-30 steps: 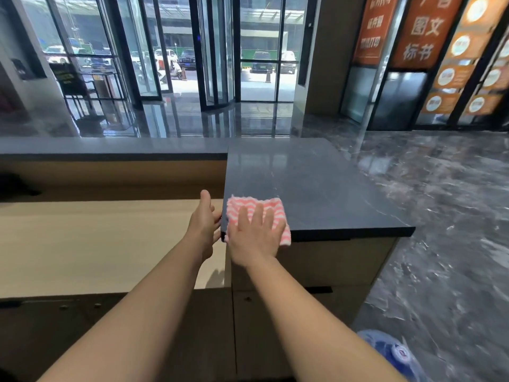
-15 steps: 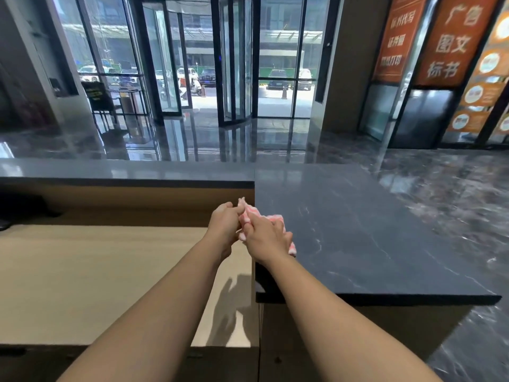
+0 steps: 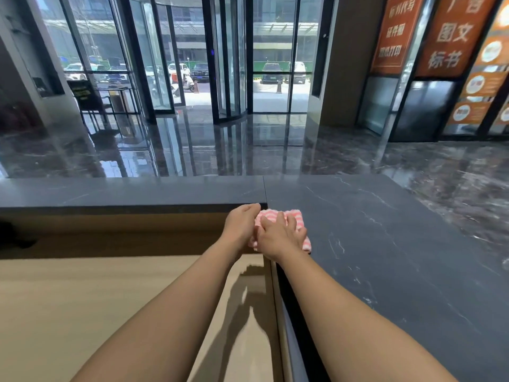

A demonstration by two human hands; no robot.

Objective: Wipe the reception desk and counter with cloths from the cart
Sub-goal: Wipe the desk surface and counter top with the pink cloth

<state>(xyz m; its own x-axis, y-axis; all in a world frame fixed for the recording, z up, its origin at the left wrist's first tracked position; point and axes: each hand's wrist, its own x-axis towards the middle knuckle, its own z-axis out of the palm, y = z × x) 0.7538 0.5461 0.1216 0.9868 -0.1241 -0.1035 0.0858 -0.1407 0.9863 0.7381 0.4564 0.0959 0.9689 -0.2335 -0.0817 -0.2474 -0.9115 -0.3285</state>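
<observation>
A raised dark grey stone table with thin pale veins [image 3: 385, 244] runs across a lobby; below it on the near side lies a lower pale wood-grain ledge [image 3: 110, 299]; beyond it spread a glossy dark marble floor [image 3: 248, 147], tall glass doors in black frames [image 3: 228, 64] and orange signboards [image 3: 451, 37]. Both bare forearms reach forward, the hands close together and touching. The right hand [image 3: 278, 235] lies flat, fingers spread, pressing a folded pink-and-white striped fluffy cloth [image 3: 294, 216] at the table's inner corner; the left hand [image 3: 239, 224] curls at the cloth's left edge; whether it pinches the cloth I cannot tell.
</observation>
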